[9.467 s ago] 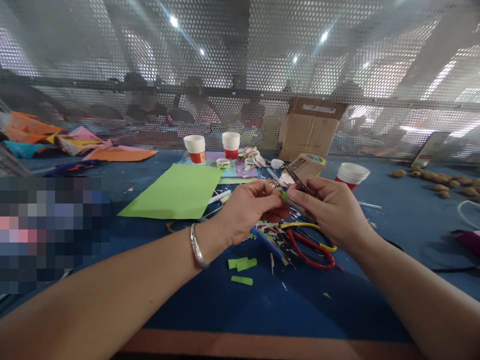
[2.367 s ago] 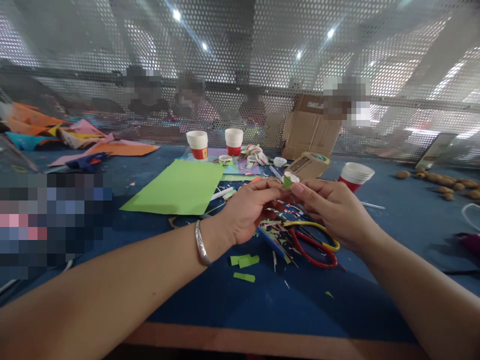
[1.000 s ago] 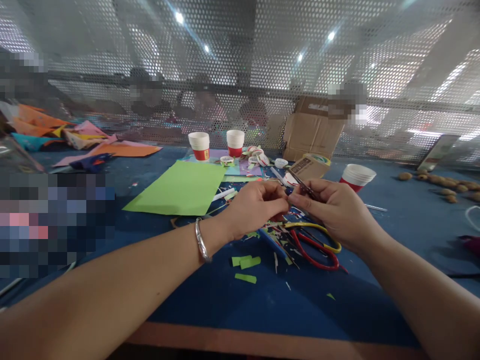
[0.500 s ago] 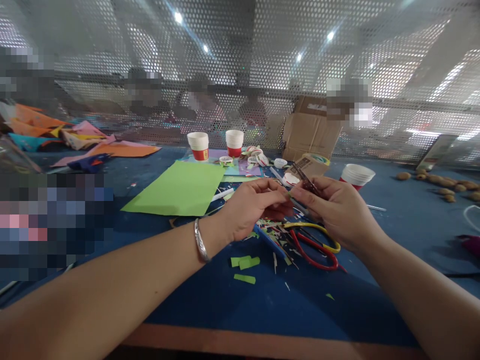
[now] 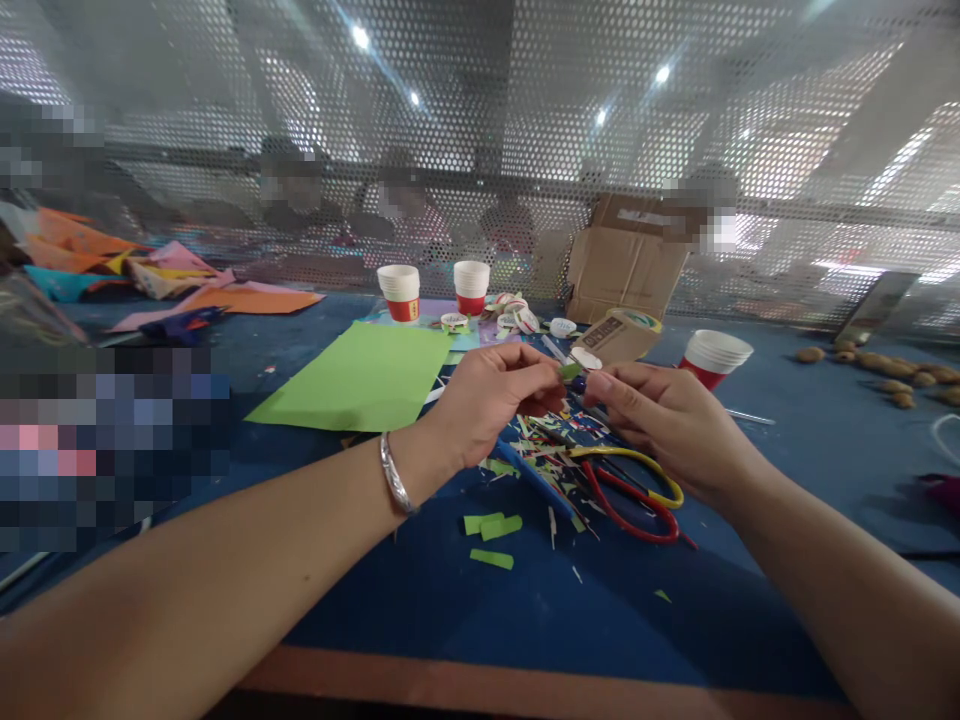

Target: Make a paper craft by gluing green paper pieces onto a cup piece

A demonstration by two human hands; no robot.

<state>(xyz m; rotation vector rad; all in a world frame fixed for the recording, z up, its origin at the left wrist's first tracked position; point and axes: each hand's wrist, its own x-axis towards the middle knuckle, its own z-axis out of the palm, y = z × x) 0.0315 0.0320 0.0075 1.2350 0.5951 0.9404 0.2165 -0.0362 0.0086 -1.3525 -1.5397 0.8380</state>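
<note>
My left hand, with a silver bangle at its wrist, is closed in a pinch on a small green paper strip. Facing it, my right hand is also closed, thumb against fingers. A small dark-blue tip shows between the two hands; what my right fingers hold is mostly hidden. Below them lie scissors with red and yellow handles, and a blue pen-like tool. Around these are scattered paper scraps. Nearer me rest several cut green strips.
A green paper sheet lies to the left. Behind stand paper cup stacks, with another cup stack at right. Small white discs, a cardboard box and walnut-like brown objects sit farther back on the blue table.
The dark brown patterned thing that stuck up from my right hand no longer shows. The green strip is now visible between my hands, which have drawn slightly apart.
</note>
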